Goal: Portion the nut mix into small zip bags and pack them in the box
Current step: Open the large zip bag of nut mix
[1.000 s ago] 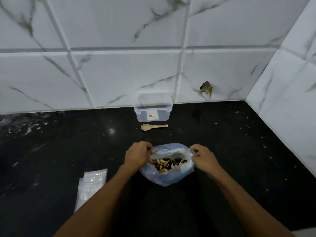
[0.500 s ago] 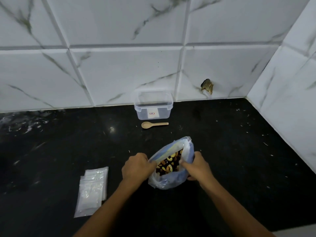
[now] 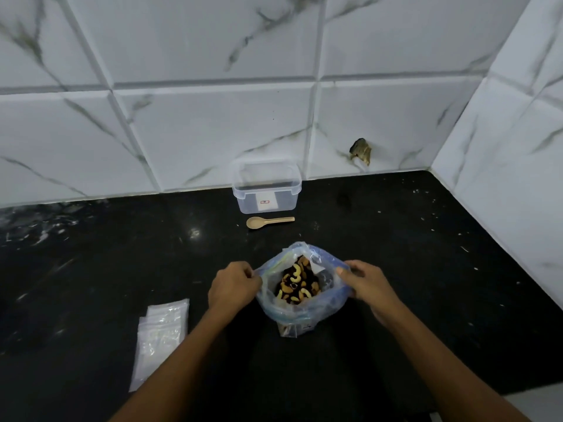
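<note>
A blue-tinted plastic bag point(image 3: 300, 312) stands on the black counter with its mouth open, and cashews and dark pieces of nut mix point(image 3: 297, 284) show inside. My left hand point(image 3: 233, 284) pinches the bag's left rim. My right hand point(image 3: 370, 284) pinches the right rim, so the mouth is held wide. A stack of small clear zip bags point(image 3: 160, 338) lies flat to the left of my left forearm. A clear plastic box point(image 3: 265, 190) without a lid stands at the back against the wall. A small wooden spoon point(image 3: 268, 222) lies just in front of it.
The black counter point(image 3: 91, 269) ends at marble-look tiled walls behind and on the right. A broken hole point(image 3: 361, 154) marks the back wall near the corner. White specks lie scattered on the counter's right side.
The bag's mouth, squeezed narrow half a second ago, is pulled wide again. Both hands moved apart along the rim, and the nut mix is more exposed.
</note>
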